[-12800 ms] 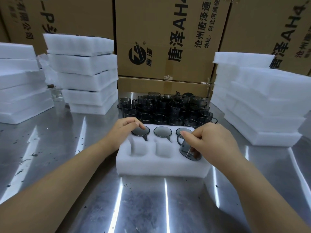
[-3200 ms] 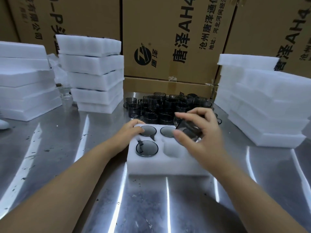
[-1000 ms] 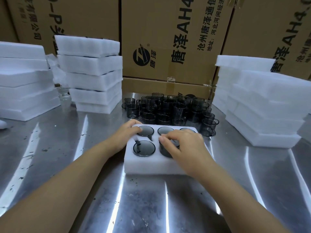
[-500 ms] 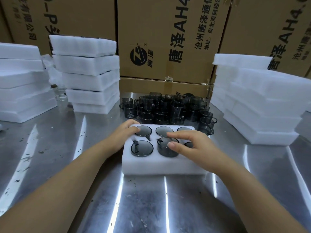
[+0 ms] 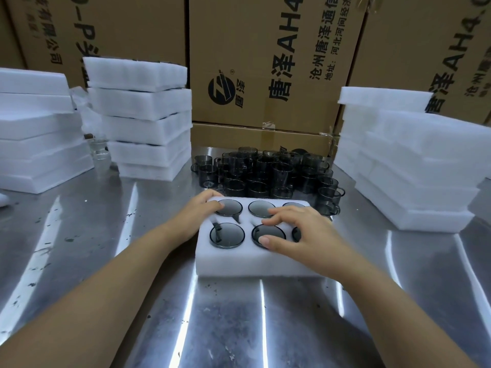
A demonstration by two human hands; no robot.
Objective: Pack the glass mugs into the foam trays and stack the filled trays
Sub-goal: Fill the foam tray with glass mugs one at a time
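A white foam tray (image 5: pixel 239 264) lies in the middle of the steel table with smoky grey glass mugs sunk in its pockets. My left hand (image 5: pixel 202 211) rests on the tray's far left corner, fingers touching the rim of the back left mug (image 5: pixel 229 207). My right hand (image 5: pixel 300 235) lies spread over the tray's right half, thumb on the front middle mug (image 5: pixel 268 233) and fingers near the back middle mug (image 5: pixel 259 208). The front left mug (image 5: pixel 227 235) sits uncovered. The right-hand pockets are mostly hidden under my right hand. Loose mugs (image 5: pixel 265 171) crowd behind the tray.
Stacks of white foam trays stand at the back left (image 5: pixel 140 120), far left (image 5: pixel 34 128) and right (image 5: pixel 406 160). Cardboard boxes (image 5: pixel 265 62) wall off the back. A clear glass (image 5: pixel 99 150) stands between the left stacks.
My right hand has settled flatter onto the tray, and the front middle mug now sits down in its pocket. My left hand has stayed on the far left corner.
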